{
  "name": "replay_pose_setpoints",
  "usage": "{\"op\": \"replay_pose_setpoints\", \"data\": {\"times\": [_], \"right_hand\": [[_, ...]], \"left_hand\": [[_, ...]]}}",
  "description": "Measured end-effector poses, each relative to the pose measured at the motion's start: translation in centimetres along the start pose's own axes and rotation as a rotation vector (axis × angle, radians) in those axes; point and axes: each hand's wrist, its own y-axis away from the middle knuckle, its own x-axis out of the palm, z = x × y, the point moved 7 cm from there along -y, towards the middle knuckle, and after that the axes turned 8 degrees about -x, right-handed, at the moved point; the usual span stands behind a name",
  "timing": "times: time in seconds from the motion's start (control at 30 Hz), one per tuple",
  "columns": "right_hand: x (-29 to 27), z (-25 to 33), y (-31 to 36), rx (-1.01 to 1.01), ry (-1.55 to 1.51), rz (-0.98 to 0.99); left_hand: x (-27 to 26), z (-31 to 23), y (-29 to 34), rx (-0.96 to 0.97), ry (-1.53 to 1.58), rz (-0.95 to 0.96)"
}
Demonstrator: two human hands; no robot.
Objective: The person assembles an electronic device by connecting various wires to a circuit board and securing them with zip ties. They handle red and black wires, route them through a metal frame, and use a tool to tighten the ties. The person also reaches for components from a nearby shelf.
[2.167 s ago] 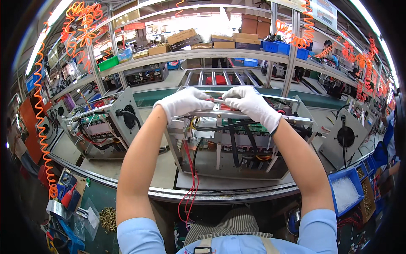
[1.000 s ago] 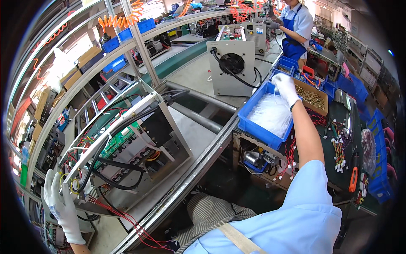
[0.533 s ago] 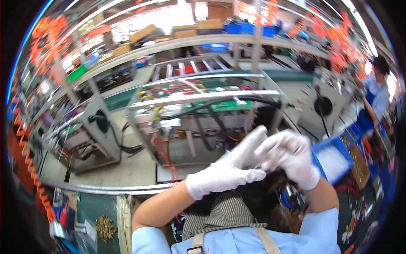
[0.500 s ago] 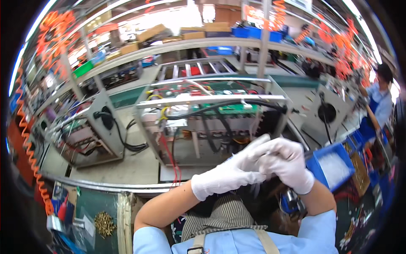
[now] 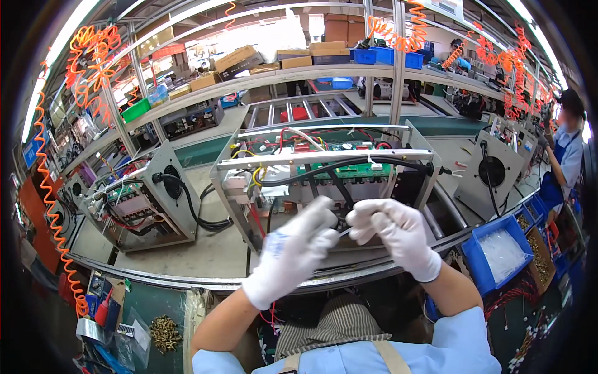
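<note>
The silver metal-framed electrical unit (image 5: 324,249), open on its near side, stood in the middle of the frame, with its long axis running from left to right and its pale top rail (image 5: 305,159) climbing slightly toward the right. Both hands, in white knitted gloves, were raised on its near side, so the rail and the thick black cable (image 5: 280,183) along it lay above them in the frame, beyond the fingertips. The left hand (image 5: 289,255) came up from lower left of centre, its fingers slanting toward the upper right and loosely parted, somewhat blurred. The right hand (image 5: 398,240) leaned in from the right, its fingers bent narrowly toward the thumb and pointing left at the other glove. The two sets of fingertips faced each other just right of centre, near but apart; whether either pinched something small could not be told. Of the two, the right hand was nearer in the picture to the small white tie (image 5: 375,165) on the cable, which sat almost straight above its knuckles. The blue plastic bin (image 5: 477,269) of clear strips lay at the right of the frame, also nearer the right hand.
</note>
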Motion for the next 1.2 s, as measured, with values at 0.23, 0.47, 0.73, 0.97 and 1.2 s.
{"op": "replay_pose_setpoints", "data": {"times": [0.23, 0.47, 0.73, 0.97, 1.2], "right_hand": [[-3.7, 4.3, -4.0, -0.297, 0.421, -0.081], [-1.0, 1.1, -13.3, -0.279, 1.304, 0.394], [0.5, -4.4, -14.8, -0.03, 1.198, 0.596], [0.5, -4.4, -15.2, 0.126, 1.211, 0.716], [0.6, -4.0, -14.4, -0.166, 1.231, 0.79]], "left_hand": [[4.4, -0.7, -3.2, 0.333, -0.772, 0.181], [4.2, 2.9, -7.3, 0.117, -1.038, 0.093], [0.2, 8.8, -4.2, -0.084, -0.531, -0.244], [3.7, 11.0, -5.8, -0.413, 0.295, -0.082], [5.3, 13.0, -8.0, -0.28, 0.83, -0.237]]}}
